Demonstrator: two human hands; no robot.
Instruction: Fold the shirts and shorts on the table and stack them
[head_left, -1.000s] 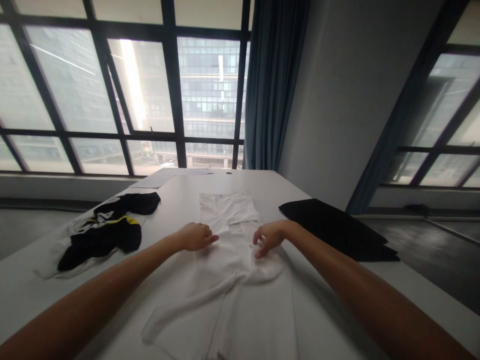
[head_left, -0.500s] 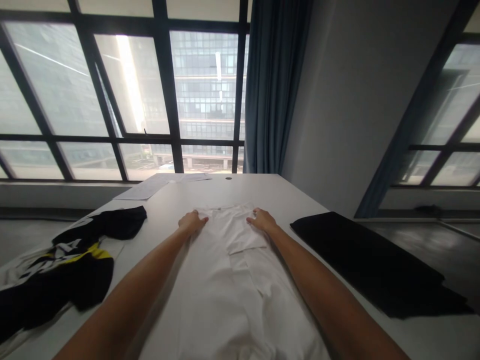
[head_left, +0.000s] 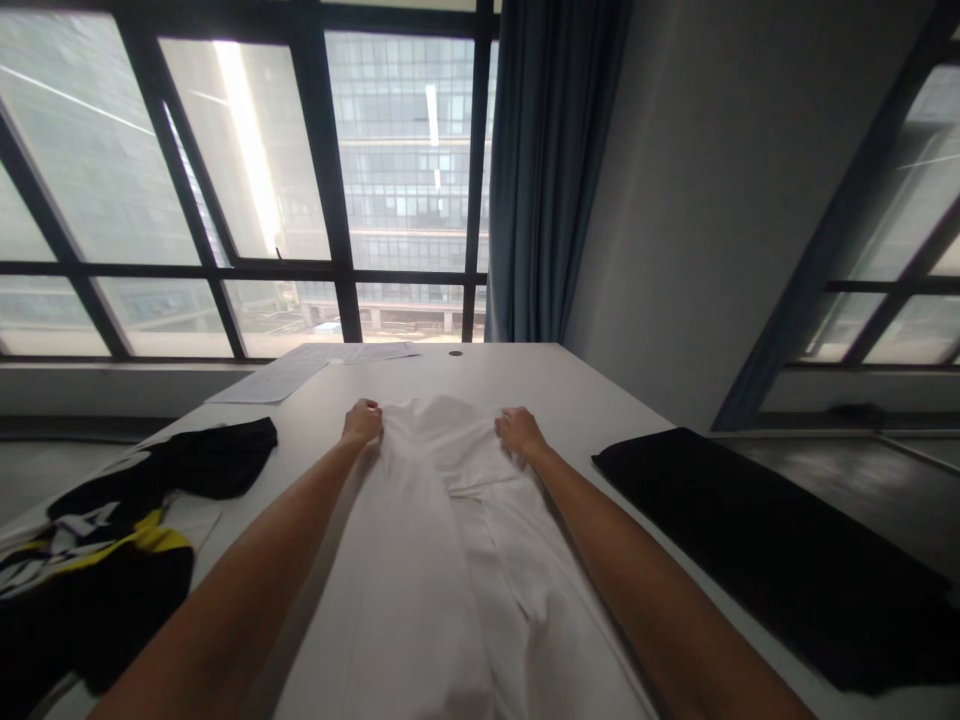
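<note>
A white garment (head_left: 405,560) stretches from the near edge of the view toward the far part of the table, with creases along its right half. At its far left corner, my left hand (head_left: 364,420) is closed on the cloth. My right hand (head_left: 519,430) has its fingers bent around the far right corner of the same garment. Between the two hands the far edge of the fabric bulges up slightly. Which kind of garment it is cannot be made out for certain.
On the white table (head_left: 517,370), a black, white and yellow garment (head_left: 127,560) lies at left. A folded black cloth (head_left: 757,540) lies at right. Paper sheets (head_left: 274,378) rest at the back left. Beyond stand windows and a blue curtain (head_left: 536,180).
My left hand has moved slightly left and away from me, and its fingers have closed on the cloth. The garment's far edge has lifted and smoothed. The camera view has shifted a little.
</note>
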